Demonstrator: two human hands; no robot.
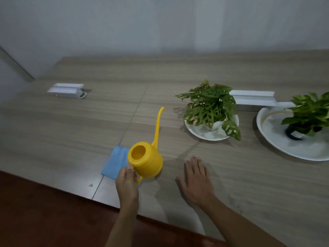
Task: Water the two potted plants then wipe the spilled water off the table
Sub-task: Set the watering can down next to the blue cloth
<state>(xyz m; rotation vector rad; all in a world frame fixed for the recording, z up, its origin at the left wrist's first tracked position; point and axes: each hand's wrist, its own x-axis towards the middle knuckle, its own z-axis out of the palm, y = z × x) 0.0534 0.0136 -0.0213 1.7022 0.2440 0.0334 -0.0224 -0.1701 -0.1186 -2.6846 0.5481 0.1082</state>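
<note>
Your left hand [126, 182] has its grip closed on the yellow watering can [145, 159] by the handle, spout twd the monstera pot [211, 111], over the surface [71, 122]; right hand [195, 179] flat, open, empty, prob. bracing.

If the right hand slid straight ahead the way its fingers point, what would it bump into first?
Probably the white plate under the holey-leaf plant. The right hand lies flat on the table, fingers aimed up and slightly left, with bare wood ahead until that plate's near-left rim. It might just slip past.
</note>
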